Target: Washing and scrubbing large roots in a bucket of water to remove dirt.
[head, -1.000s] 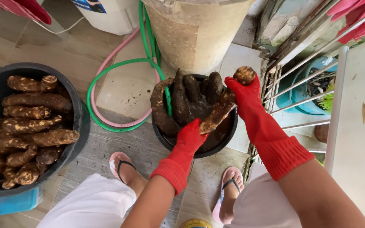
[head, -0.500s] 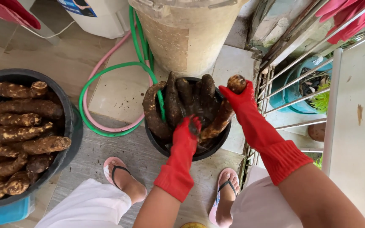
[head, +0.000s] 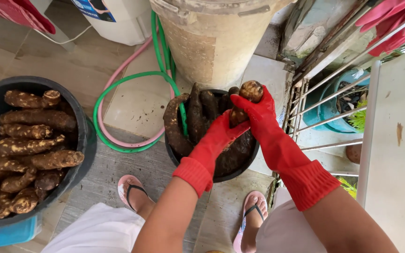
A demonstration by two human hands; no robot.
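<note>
Both my hands wear red rubber gloves. My right hand point(head: 258, 117) grips the upper end of a muddy brown cassava root point(head: 245, 96) held upright over a small black bucket point(head: 240, 172). My left hand point(head: 219, 136) closes around the same root lower down. Several more dirty roots point(head: 191, 119) stand in that bucket between my feet.
A large black tub point(head: 78, 140) full of roots sits at left on a blue base. Green and pink hoses point(head: 118, 100) loop on the tiled floor. A big beige barrel point(head: 212, 42) stands behind the bucket. A metal rack point(head: 315, 107) and white surface are at right.
Both hands have come together on one root and raised it more upright over the bucket. The view has shifted slightly.
</note>
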